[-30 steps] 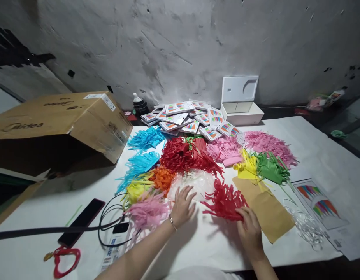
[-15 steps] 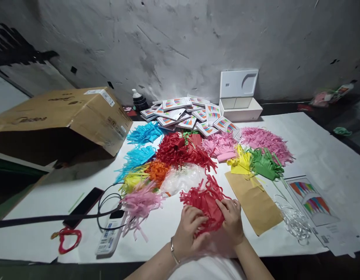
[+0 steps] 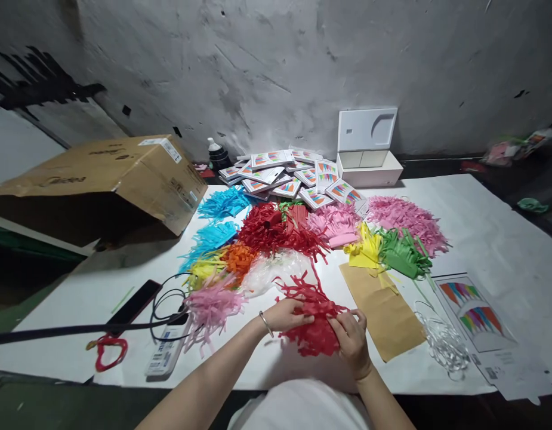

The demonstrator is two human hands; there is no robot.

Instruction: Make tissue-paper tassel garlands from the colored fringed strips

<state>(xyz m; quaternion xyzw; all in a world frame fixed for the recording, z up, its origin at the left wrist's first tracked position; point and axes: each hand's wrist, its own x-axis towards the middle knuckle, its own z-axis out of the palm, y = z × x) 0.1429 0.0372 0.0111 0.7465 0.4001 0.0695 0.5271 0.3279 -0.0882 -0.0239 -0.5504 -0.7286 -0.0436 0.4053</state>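
A bundle of red fringed tissue paper (image 3: pixel 318 337) lies on the white table close to my body, its loose strips pointing away from me. My left hand (image 3: pixel 285 315), a silver bangle on its wrist, reaches across the bundle with its fingers closed on the strips. On the right side of the same bundle, my right hand (image 3: pixel 352 339) pinches the paper between thumb and fingers. Just beyond lies a crumpled clear plastic bag (image 3: pixel 276 272). More red fringe (image 3: pixel 264 230) is heaped behind it. A brown paper sheet (image 3: pixel 383 316) rests to the right of my right hand.
Blue (image 3: pixel 224 203), pink (image 3: pixel 405 221) and green fringe (image 3: pixel 403 254) bundles surround the middle. Flat printed packs (image 3: pixel 271 173) are piled behind, beside an open white box (image 3: pixel 369 167). A cardboard box (image 3: pixel 159 185), phone (image 3: pixel 135 304), red scissors handle (image 3: pixel 110 352) and black cable (image 3: pixel 79 331) are left. White string (image 3: pixel 446 346) lies right.
My left hand has moved forward from the near left edge onto the top of the red bundle. The bundle has shifted and spread toward me. My right hand stays on its right side.
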